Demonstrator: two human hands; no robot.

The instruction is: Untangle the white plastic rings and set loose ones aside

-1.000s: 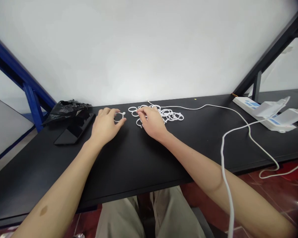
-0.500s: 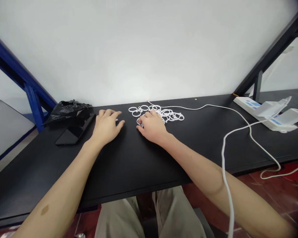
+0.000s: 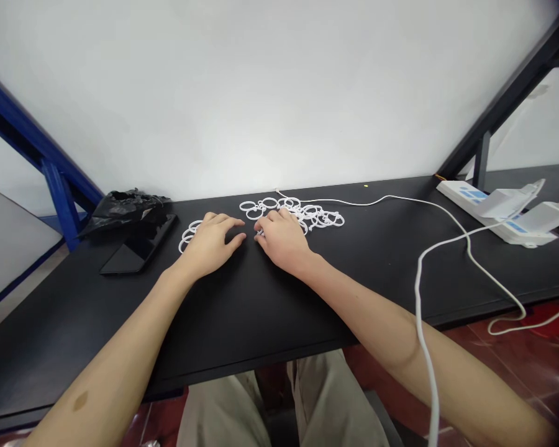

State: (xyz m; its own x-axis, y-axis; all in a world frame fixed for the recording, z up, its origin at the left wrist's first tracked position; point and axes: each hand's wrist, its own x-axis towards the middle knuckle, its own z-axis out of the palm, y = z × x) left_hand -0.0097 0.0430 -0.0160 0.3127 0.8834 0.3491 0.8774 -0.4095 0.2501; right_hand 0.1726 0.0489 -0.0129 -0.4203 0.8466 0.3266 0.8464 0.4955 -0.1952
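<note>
Head view: our right hand (image 3: pixel 283 241) pinches one ring (image 3: pixel 259 233) beside the ring pile (image 3: pixel 307 214); left hand (image 3: pixel 211 243) lies released. We should lift gently.

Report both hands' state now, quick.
Left hand: open, palm down on the table, beside a few white rings.
Right hand: fingers curled at the ring pile; grip cannot be told.

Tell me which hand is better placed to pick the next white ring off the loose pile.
Right, probably. The right hand rests at the near edge of the loose pile of rings, fingertips touching it. The left hand lies apart, beside the small ring stack.
</note>
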